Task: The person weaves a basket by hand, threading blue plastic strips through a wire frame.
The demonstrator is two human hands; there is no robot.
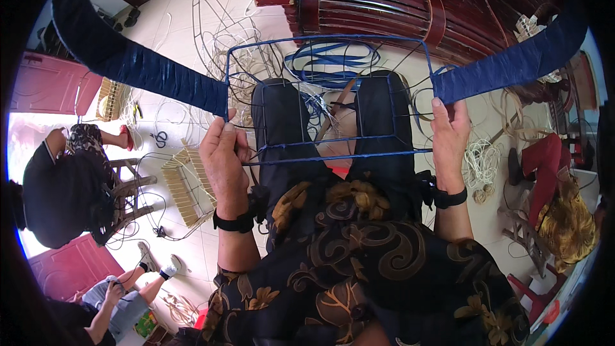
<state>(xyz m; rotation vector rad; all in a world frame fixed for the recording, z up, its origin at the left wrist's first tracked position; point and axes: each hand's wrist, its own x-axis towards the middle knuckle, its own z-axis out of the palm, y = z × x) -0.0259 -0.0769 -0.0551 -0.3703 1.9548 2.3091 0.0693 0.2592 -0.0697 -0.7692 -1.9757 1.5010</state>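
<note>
A rectangular basket frame [339, 157] of dark wire, its edges wrapped in thin blue strip, sits over my knees. From its left and right ends rise two wide bands, a left blue-wrapped band [160, 75] and a right blue-wrapped band [506, 70], curving up toward the view's upper corners; whether they join is out of view. My left hand [223, 150] is closed on the frame's left end, just below the band, thumb on top. My right hand [450, 133] grips the right end the same way, its thumb at the band's base. Dark straps circle both wrists.
Beyond my knees lie coiled blue strips [333, 57] and bare wire frames [214, 22], before a dark red slatted bench [371, 0]. Scissors [161, 139] and a tan half-woven basket [187, 186] are left; white cord [482, 160] is right. People sit on both sides.
</note>
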